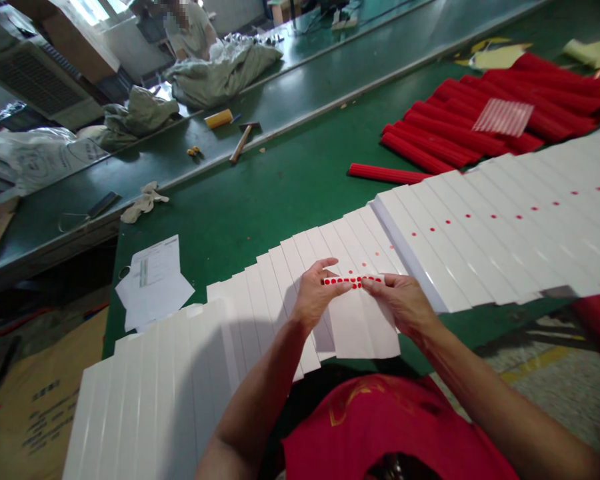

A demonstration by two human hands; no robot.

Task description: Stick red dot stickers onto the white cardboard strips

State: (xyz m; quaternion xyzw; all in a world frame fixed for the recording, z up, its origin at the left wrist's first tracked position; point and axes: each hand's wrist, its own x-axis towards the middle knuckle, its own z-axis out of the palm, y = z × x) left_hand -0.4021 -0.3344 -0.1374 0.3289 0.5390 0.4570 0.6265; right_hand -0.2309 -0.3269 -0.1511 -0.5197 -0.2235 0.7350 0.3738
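A strip of red dots is being stretched between the two grips, just above the near panel; whether the panel is being touched by it cannot be told. The strip's left end is being pinched by the left grip, closed thin with one finger raised; its right part is being pinched by the right grip, closed likewise, the thumb tip being laid close to the middle dots. Apparently a dot is being worked at where the thumbs nearly meet; whether one is being freed is too small to tell. Light, even tension seems to be called for, so that the strip is not being buckled. A dot is probably being handled best by its edge, since a sticky face could be spoiled by touch. A guide is being offered by the line of single dots on the panels right of the right grip. Left of the left grip, the panels are being dimmed by a shadow, so alignment is probably being judged less easily there.
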